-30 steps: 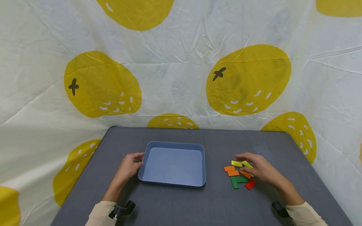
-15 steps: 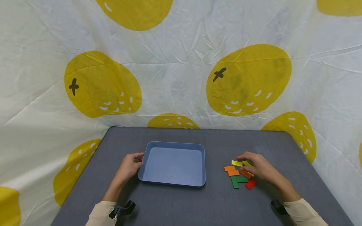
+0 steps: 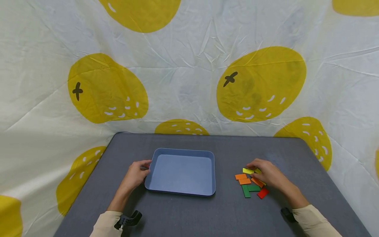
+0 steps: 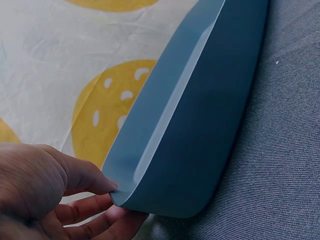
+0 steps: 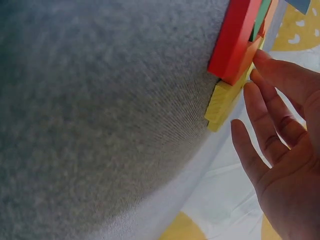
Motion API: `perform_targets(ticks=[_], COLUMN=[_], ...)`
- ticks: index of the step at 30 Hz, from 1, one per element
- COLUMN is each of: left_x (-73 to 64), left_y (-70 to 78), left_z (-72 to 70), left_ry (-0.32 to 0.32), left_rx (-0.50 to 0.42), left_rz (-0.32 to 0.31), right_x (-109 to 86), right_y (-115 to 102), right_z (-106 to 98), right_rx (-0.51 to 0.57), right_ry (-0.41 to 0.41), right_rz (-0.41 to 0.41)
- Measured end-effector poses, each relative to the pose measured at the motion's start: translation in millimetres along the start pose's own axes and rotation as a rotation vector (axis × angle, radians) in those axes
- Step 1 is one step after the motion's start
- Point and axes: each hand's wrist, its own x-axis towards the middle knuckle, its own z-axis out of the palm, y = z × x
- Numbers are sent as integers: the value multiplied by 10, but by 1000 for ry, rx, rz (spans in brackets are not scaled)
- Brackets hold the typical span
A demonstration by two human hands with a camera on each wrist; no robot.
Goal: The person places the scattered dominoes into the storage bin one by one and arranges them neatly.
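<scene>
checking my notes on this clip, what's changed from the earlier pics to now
The right hand has shifted slightly: its sleeve and dark wristband have moved a little left, toward the tray. Nothing was visibly picked up or let go. The left hand stays on the tray's rim; tray and coloured blocks look unmoved.

No text, label, brand, number or sign can be read in any of the views.
</scene>
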Motion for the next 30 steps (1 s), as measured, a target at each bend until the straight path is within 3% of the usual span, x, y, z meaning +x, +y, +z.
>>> perform_targets(ticks=[13, 20, 24, 30], left_x=[3, 7, 2, 3], left_y=[2, -6, -9, -20], left_z=[0, -5, -9, 0], left_ry=[-3, -10, -12, -12], left_rx=[-4, 7, 10, 27], left_rz=[-2, 5, 10, 9], right_x=[60, 103, 154, 198], right_y=[53, 80, 74, 84], right_z=[96, -61, -120, -95], right_rx=[53, 163, 175, 153], right_ry=[59, -78, -166, -192], right_rz=[-38, -115, -155, -141])
